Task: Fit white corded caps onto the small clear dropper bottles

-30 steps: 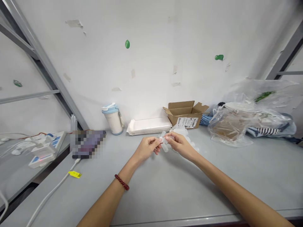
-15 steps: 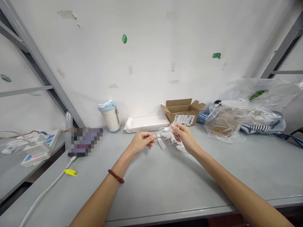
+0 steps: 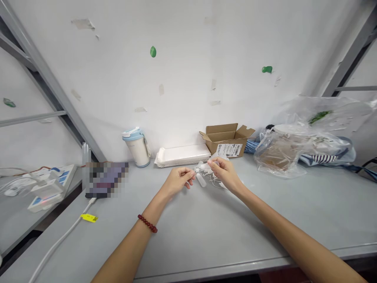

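Over the middle of the table (image 3: 188,220), my left hand (image 3: 179,181) is closed in a pinch at the end of a thin white strand. A small white oblong piece (image 3: 201,179) hangs beside its fingertips. My right hand (image 3: 225,173) is also pinched, just to the right and slightly higher; its fingers hide most of what they hold. Under and behind it lies a tangled bunch of white cords and small pieces (image 3: 215,179), partly covered by the hand. The exact kind of these pieces is too small to make out.
Behind the hands stand a stack of flat white packs (image 3: 184,154), an open cardboard box (image 3: 226,139) and a blue-lidded cup (image 3: 138,147). Plastic bags (image 3: 278,153) lie right. Left are a blurred-out dark device (image 3: 107,180), its white cable (image 3: 59,239) and a power strip (image 3: 48,192).
My right hand has moved a little left and down, closer to my left hand. My left hand stays nearly in place, still pinched. The view has shifted slightly.
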Available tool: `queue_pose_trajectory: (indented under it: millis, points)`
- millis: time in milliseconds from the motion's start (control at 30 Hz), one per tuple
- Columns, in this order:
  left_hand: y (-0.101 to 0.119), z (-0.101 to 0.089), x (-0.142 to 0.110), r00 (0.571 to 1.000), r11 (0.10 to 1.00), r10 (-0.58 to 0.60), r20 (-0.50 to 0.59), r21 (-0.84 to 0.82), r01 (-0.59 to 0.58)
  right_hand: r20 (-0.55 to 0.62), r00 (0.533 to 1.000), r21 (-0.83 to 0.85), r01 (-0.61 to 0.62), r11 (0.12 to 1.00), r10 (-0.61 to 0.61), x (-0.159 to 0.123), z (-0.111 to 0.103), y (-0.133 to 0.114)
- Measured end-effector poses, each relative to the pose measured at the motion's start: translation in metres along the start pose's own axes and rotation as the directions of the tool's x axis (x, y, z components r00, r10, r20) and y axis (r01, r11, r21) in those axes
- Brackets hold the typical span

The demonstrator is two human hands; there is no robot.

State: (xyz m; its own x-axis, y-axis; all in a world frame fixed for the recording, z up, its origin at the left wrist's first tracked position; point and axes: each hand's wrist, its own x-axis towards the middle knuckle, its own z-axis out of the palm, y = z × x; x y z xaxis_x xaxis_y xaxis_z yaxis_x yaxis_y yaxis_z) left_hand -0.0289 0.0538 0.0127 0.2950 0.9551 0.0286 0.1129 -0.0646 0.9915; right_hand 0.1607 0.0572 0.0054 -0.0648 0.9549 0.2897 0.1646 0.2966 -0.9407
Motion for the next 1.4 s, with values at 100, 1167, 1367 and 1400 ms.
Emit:
queue_pose_trajectory:
  millis: [100,1167,1367,1400]
  points:
    - [-0.0015,0.0004,0.0006,0.999,0.994,-0.026,-0.021,-0.105,0.023,-0.031,0.999,0.040,-0.015,0.999,0.016,-0.0003,0.0012,-0.0004]
    - [-0.0027,0.0054,-0.0001,0.997,0.925,-0.079,-0.017,-0.375,0.067,0.005,0.999,0.118,-0.037,0.992,0.037,-0.0058,0.0064,-0.0031]
    - [-0.0014,0.0059,-0.0010,0.997,0.924,-0.075,-0.028,-0.379,0.059,0.006,0.999,0.122,-0.045,0.991,0.045,-0.0066,0.0092,-0.0021]
    - [-0.0015,0.0062,-0.0010,0.997,0.923,-0.077,-0.024,-0.379,0.062,-0.002,0.999,0.122,-0.047,0.991,0.047,-0.0070,0.0098,-0.0022]
